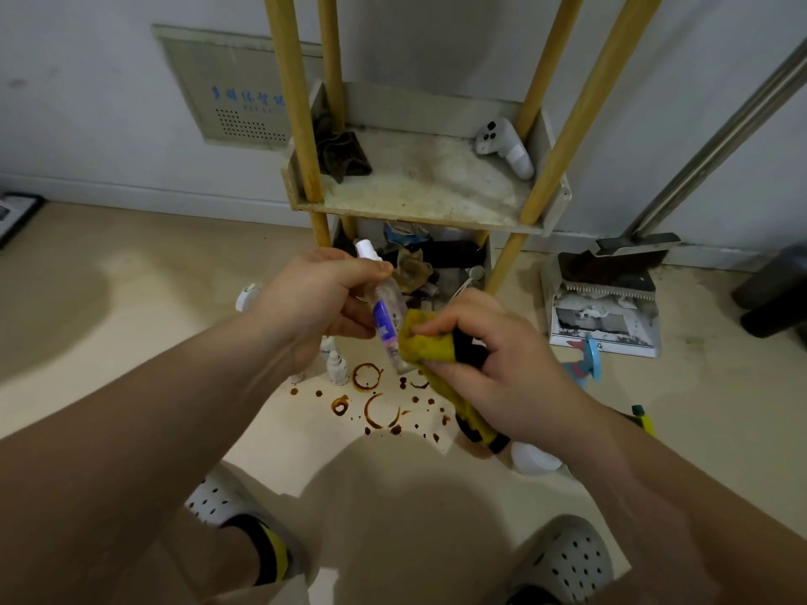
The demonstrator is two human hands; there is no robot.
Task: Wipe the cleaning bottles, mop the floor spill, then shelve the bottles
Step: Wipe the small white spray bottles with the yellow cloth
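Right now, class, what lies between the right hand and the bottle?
A yellow cloth: the right hand grips it against the lower end of the bottle, which the left hand holds. The head view shows this.

You had a rag (pixel 345 155) at the upper shelf's (pixel 419 185) left rear corner, a controller (pixel 504 146) at its right rear. On the floor (pixel 174 272) before the rack (pixel 297 102) lay the spill (pixel 380 408), small bottles (pixel 336 364) just left, a dustpan (pixel 607 299) to the rack's right.
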